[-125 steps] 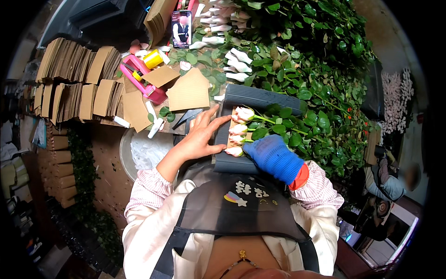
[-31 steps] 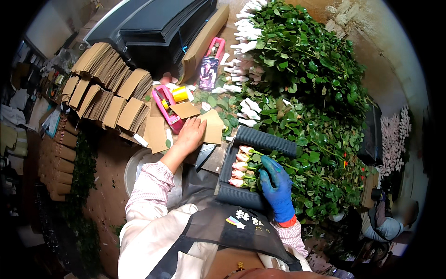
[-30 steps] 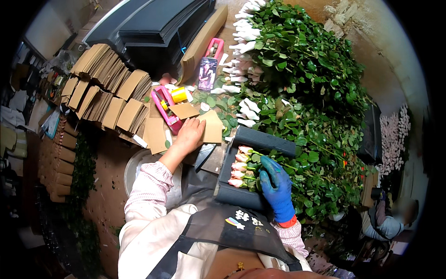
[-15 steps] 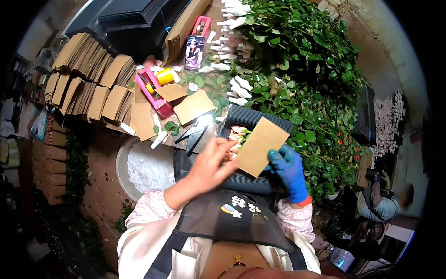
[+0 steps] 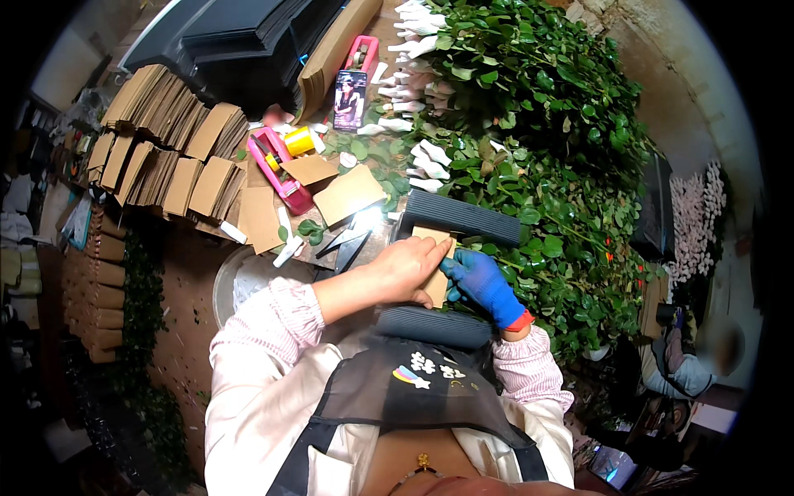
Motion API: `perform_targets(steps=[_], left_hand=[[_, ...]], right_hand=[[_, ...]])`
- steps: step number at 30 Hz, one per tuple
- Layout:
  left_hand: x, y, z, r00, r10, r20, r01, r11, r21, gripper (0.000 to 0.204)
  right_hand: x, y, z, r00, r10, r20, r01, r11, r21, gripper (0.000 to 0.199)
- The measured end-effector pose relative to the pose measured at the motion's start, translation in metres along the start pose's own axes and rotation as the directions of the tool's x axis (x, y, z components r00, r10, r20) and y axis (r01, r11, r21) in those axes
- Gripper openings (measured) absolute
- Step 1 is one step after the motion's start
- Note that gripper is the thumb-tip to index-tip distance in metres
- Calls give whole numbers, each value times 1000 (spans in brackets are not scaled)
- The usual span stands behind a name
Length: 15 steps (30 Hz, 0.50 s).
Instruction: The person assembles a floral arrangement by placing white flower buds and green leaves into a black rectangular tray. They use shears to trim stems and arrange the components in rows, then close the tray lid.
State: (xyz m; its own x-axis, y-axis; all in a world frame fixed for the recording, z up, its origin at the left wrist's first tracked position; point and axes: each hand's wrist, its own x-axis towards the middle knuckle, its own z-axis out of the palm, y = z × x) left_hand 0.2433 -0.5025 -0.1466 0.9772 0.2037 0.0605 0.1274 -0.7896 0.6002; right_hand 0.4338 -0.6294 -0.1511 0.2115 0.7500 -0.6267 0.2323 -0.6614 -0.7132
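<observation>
A tan cardboard piece (image 5: pixel 440 281) lies between the two raised sides of a black corrugated sheet (image 5: pixel 463 218), over the spot where pale pink rose heads showed before; the roses are now hidden. My bare left hand (image 5: pixel 411 269) is laid across the cardboard, fingers bent together over its face and edge. My right hand (image 5: pixel 484 285), in a blue glove, pinches the cardboard's right edge, its fingertips partly tucked out of sight. Just left of the sheet, black scissors (image 5: pixel 351 245) rest with blades apart on the table.
Leafy green stems with white-wrapped heads (image 5: pixel 430 159) are piled at the right and back. Left of centre stand a pink tape dispenser (image 5: pixel 281 169), a yellow roll (image 5: pixel 299 140), stacked cardboard pieces (image 5: pixel 182 186) and a phone (image 5: pixel 350 99). A bin (image 5: pixel 223 289) is below; another person sits far right.
The cardboard has come down and left from its raised, tilted position onto the roses. My left hand has moved from beside the flowers onto it; my gloved hand has shifted left.
</observation>
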Motion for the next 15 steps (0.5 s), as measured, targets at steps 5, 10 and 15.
perform_targets(steps=[5,10,15], left_hand=[[23,-10,12,977,-84,199,56,989,140,122],[27,-9,8,960,-104,260,67,987,149,112],[27,-14,10,965,-85,248,54,990,128,113]], right_hand=[[-29,5,5,899,-397,-184,206,755,-623,33],[-132,35,-12,900,-36,434,2,997,78,35],[-100,186,19,958,-215,-189,37,747,-663,40]])
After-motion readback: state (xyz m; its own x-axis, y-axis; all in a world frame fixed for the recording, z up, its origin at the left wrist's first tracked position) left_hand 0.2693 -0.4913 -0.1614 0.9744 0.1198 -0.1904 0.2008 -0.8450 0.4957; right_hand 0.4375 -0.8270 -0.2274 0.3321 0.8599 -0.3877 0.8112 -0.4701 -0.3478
